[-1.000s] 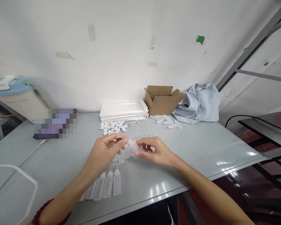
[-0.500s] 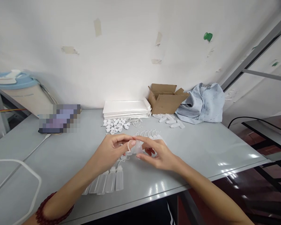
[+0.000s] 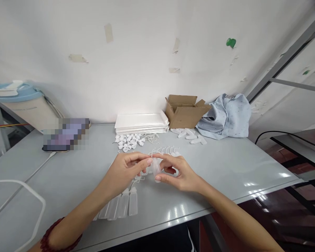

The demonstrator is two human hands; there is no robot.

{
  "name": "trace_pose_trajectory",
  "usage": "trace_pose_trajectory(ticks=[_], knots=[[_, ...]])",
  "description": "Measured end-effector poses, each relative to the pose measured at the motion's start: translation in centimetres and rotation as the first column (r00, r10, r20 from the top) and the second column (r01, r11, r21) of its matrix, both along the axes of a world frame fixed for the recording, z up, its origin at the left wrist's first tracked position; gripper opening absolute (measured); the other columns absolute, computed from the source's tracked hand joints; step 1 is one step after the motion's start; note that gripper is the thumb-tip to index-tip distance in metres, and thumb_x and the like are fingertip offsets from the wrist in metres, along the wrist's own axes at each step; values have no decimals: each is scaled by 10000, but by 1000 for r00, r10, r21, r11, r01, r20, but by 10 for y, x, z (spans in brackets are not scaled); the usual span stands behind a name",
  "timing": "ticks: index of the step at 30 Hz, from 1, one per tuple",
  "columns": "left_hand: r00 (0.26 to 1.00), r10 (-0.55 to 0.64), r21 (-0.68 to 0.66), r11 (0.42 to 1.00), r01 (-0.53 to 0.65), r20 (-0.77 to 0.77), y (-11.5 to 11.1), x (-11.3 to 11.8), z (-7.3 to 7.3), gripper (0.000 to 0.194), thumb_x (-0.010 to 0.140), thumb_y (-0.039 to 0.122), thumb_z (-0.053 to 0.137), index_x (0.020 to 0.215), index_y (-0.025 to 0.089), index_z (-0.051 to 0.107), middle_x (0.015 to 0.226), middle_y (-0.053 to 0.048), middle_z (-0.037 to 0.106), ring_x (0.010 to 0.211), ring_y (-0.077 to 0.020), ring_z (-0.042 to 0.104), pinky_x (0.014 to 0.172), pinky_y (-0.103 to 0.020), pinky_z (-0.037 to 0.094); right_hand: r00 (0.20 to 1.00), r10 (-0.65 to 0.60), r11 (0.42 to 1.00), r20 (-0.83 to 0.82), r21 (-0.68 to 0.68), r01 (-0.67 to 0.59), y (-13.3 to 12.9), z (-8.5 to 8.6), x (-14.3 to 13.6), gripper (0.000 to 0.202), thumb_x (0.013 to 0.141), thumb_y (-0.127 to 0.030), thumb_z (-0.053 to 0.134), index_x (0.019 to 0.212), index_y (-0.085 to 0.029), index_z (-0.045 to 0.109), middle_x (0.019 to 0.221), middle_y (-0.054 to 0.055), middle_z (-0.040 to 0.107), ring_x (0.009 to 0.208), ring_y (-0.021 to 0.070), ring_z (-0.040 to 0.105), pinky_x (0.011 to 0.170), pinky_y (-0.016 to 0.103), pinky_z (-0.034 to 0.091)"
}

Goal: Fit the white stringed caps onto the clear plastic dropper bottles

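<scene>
In front of me both hands meet at a small translucent plastic bottle held above the table. My right hand is closed on its body, between thumb and fingers. My left hand pinches at its top end, where a thin curved white tube shows just above the fingertips; the exact contact is partly hidden. Below my left wrist lies a row of similar bottles with white tops. More bottles with curved tubes lie behind my hands, partly covered by them.
Behind my hands lie a pile of small white caps, loose curved tubes and several bare bottles. Along the wall stand a white stack, an open cardboard box and a blue cloth. At left are a phone and a lidded container.
The bottle has turned more upright between my hands. The curved tube that hung by my left thumb now shows above the fingertips. Both hands stay in nearly the same place.
</scene>
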State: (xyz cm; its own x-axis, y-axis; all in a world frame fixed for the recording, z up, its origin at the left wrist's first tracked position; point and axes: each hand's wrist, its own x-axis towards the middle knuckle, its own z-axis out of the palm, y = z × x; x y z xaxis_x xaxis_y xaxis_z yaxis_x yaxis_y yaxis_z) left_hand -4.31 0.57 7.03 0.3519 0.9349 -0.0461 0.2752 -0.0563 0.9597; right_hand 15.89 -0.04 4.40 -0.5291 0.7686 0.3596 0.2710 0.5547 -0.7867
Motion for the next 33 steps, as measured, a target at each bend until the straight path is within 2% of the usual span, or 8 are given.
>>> trace_pose_trajectory(ticks=[13,16,19,21,23,27,30,33], knots=[[980,-8,-324,943,73,197,2,1,-3,283,783,348,612,568,166,578,592,23,524,551,-99,476,571,-241,420,998,52,992,-24,-110,-55,0,4,0,495,849,-260,599,1323,-186,477,698,-21,612,562,88,430,542,222,365],[992,35,-191,981,-11,119,-1,3,-4,270,806,358,593,606,176,596,560,35,519,541,-98,489,576,-240,427,998,57,985,-32,-163,-62,0,6,0,459,868,-256,563,1313,-183,482,747,2,635,622,109,503,589,245,396],[995,90,149,984,-94,29,-7,5,-7,202,843,308,563,689,192,621,580,35,551,551,-105,513,550,-232,429,997,43,972,-65,-228,-57,1,7,0,376,880,-263,534,1247,-183,520,815,23,653,683,125,548,650,271,420],[992,130,468,876,-119,9,-11,8,-10,134,853,219,551,734,191,607,639,24,577,587,-109,525,554,-234,439,994,35,960,-99,-275,-61,1,6,0,336,886,-282,526,1209,-189,527,848,30,659,729,134,563,681,281,420],[988,157,741,664,-97,-12,-13,9,-14,46,836,141,566,825,174,596,742,-9,601,676,-126,549,604,-252,465,986,26,942,-164,-327,-80,2,3,0,322,882,-307,539,1183,-195,524,839,26,650,718,127,552,662,271,411],[964,162,930,336,146,-209,-11,9,-19,311,783,107,652,1077,88,552,1033,-138,610,962,-227,558,803,-365,494,948,26,873,-316,-454,-176,5,1,0,334,874,-350,562,1161,-188,511,788,21,628,617,95,480,578,239,370],[922,197,930,229,288,-334,-7,7,-20,382,775,122,679,1118,47,528,1105,-184,604,1027,-273,541,837,-402,486,932,43,831,-361,-505,-234,7,3,0,336,874,-361,567,1148,-172,524,787,35,638,603,88,464,551,229,343],[909,221,924,238,300,-352,-5,7,-18,361,786,119,668,1112,55,526,1121,-188,601,1031,-276,536,836,-407,483,936,52,815,-348,-527,-241,9,5,1,360,856,-382,590,1136,-161,537,772,30,636,576,81,461,531,221,331]])
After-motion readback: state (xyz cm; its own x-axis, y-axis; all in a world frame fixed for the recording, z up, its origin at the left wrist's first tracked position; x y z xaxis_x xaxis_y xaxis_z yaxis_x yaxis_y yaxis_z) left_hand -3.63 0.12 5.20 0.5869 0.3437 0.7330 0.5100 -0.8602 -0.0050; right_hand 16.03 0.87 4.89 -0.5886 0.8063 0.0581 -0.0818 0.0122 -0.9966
